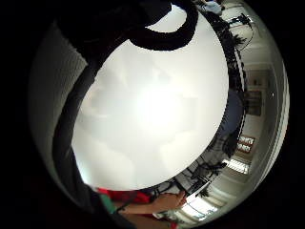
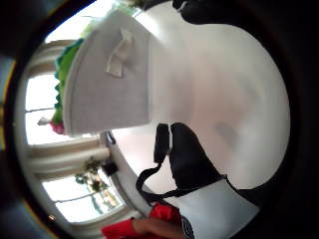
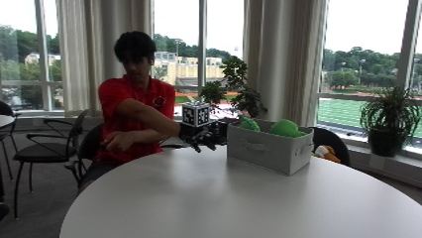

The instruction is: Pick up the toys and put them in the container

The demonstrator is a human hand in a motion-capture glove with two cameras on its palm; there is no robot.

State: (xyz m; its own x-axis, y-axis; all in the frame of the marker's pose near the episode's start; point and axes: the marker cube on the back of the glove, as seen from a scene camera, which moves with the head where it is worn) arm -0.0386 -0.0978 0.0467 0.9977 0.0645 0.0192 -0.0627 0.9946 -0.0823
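- Sitting behind a round white table (image 3: 198, 198), a person in a red shirt reaches the gloved right hand (image 3: 201, 136) out above the table's far edge, just beside the near-left corner of the box (image 3: 267, 148).
- The hand hangs in the air with fingers pointing down and loosely curled; nothing is in it (the thumb-side palm view shows a black finger (image 2: 187, 149) over bare tabletop).
- The grey fabric box stands on the table toward its far side, a small handle (image 2: 119, 55) on its side wall.
- Green toys (image 3: 287, 128) stick up over the box's rim; a second green shape (image 3: 247, 123) sits at its left end, and a bit of pink shows beside the green in the thumb-side view (image 2: 57, 127).
- The little-finger-side view looks down on plain white tabletop (image 1: 152, 109).
- The bare left hand (image 3: 119, 141) is held in front of the chest, off the table.
- An orange and white toy (image 3: 326, 152) lies behind the table, to the right of the box (what it rests on cannot be told).
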